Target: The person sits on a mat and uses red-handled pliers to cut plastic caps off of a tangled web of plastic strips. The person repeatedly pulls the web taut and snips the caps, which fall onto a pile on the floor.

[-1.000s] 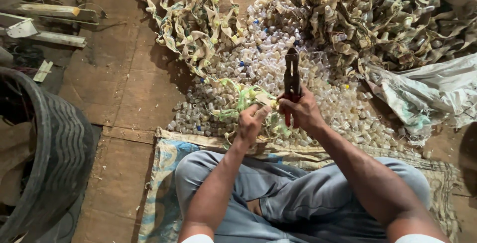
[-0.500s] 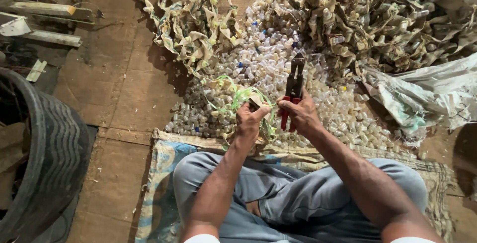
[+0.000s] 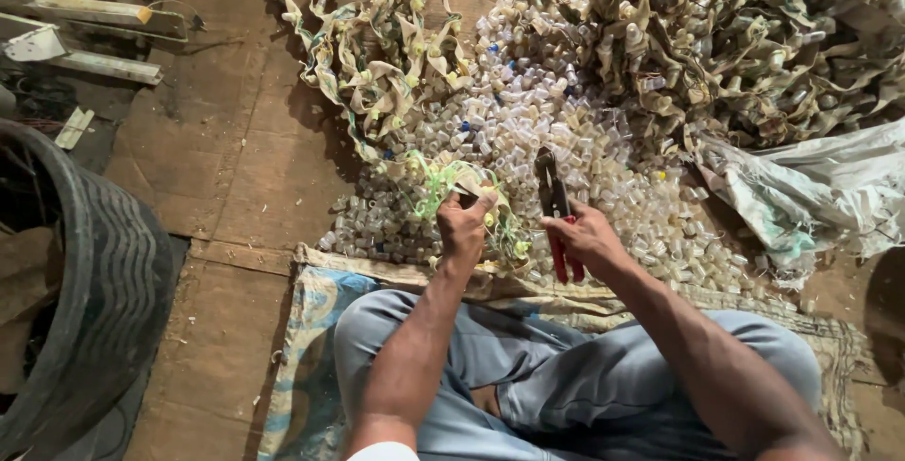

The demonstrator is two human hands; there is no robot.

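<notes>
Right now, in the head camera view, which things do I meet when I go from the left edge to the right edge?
Rubber tyre → bare wooden floor → left hand on a green-strung strip → red-handled pliers in the right hand → white woven sack.

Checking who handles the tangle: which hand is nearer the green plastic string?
Left. The left hand grips the green plastic string; the right hand holds red-handled pliers beside it.

Bare wooden floor lay open to my left; heaped plastic caps and tangled strips blocked ahead.
</notes>
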